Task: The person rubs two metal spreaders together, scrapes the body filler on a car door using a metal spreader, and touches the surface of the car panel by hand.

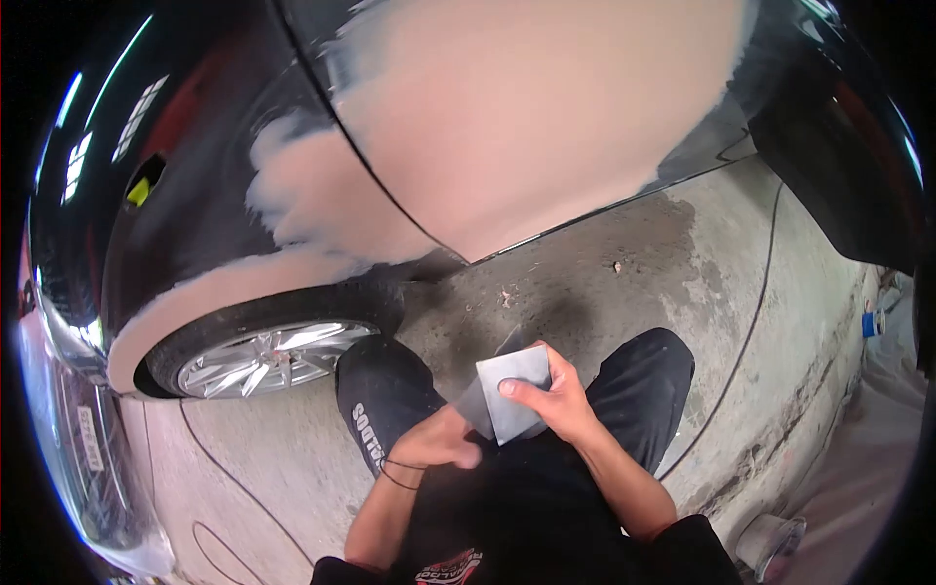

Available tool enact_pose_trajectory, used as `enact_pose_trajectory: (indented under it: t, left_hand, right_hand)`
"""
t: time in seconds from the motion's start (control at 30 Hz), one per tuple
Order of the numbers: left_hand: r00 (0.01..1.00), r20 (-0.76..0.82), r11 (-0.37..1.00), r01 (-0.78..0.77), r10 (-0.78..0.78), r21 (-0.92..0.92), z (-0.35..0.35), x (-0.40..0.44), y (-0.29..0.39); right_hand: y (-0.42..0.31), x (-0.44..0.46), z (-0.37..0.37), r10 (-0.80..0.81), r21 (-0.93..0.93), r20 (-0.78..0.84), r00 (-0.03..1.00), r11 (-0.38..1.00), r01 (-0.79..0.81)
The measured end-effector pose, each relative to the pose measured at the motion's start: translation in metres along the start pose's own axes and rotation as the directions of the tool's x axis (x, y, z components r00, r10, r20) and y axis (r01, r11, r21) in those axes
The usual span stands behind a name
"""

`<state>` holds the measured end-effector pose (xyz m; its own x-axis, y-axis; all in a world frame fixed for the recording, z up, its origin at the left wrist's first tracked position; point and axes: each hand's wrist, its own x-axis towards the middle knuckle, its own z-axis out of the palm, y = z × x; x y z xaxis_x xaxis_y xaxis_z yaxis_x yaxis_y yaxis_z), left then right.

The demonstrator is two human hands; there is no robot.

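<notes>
Elbows bent, hands close together between your knees. Left hand (439, 441): angled inward, blurred, right by a thin dark grey sheet (475, 406); can't tell if the fingers grip it. Right hand (561, 398): thumb pressed on the face of a pale grey, flat rectangular piece (514, 375), fingers behind, pinching it, piece tilted. Beyond, left: silver multi-spoke wheel (278, 359), black tyre. Farther up: black car body (219, 185) with broad beige-pink patch (536, 117).
</notes>
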<state>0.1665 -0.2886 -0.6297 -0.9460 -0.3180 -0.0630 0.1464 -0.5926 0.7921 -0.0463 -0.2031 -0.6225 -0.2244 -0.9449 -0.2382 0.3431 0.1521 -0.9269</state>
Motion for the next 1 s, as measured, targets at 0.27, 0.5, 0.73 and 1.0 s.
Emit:
enact_pose_trajectory:
  t: [0.27,0.5,0.73,1.0]
  left_hand:
    - [0.968,-0.250,0.999,-0.025,0.035,0.042,0.006,0.027,-0.013]
    - [0.776,-0.625,0.991,-0.134,0.089,-0.026,0.019,0.037,-0.001]
    - [0.827,-0.446,0.840,-0.057,0.342,0.539,0.042,0.054,0.015]
    - [0.974,-0.225,0.711,0.133,0.036,0.690,0.033,0.038,0.009]
  right_hand:
    - [0.005,-0.005,-0.002,0.178,0.490,0.023,0.984,0.856,-0.166]
    - [-0.016,-0.009,-0.040,0.202,0.640,-0.234,0.951,0.768,-0.006]
    - [-0.011,0.011,-0.035,-0.070,0.196,-0.538,0.840,0.959,0.205]
    - [-0.038,-0.018,0.003,-0.316,-0.471,-0.183,0.931,0.859,0.199]
